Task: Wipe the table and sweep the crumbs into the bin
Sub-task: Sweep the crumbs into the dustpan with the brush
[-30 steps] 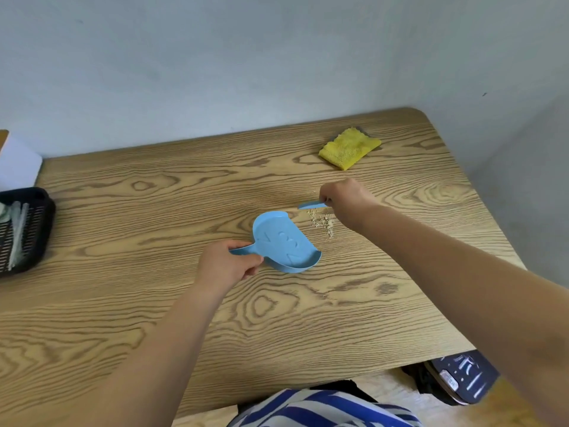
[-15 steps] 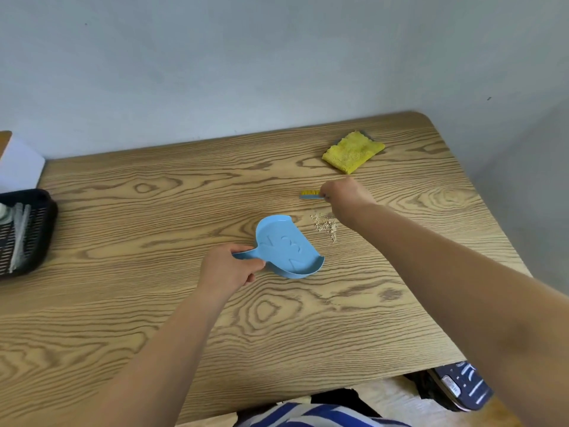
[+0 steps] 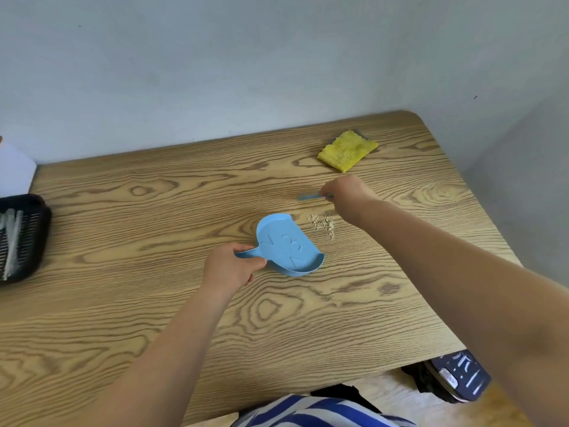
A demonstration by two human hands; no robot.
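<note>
The wooden table point(image 3: 123, 303) is lying under both arms as the left hand point(image 3: 229, 268) keeps gripping the blue dustpan point(image 3: 288, 245) by its handle, crumbs point(image 3: 323, 224) sitting between the hands, while the right hand point(image 3: 346, 195), now further from the pan, is pinching a blurred blue brush point(image 3: 309, 197), with a yellow cloth point(image 3: 348, 151) beyond it.

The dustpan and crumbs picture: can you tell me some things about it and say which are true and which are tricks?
1. The left hand holds the blue dustpan by its handle. True.
2. The crumbs are already inside the dustpan. False: they lie on the table beside it.
3. The yellow cloth is in the right hand. False: it lies alone near the wall; that hand holds a small brush.
4. A black basket sits at the table's left edge. True.
</note>
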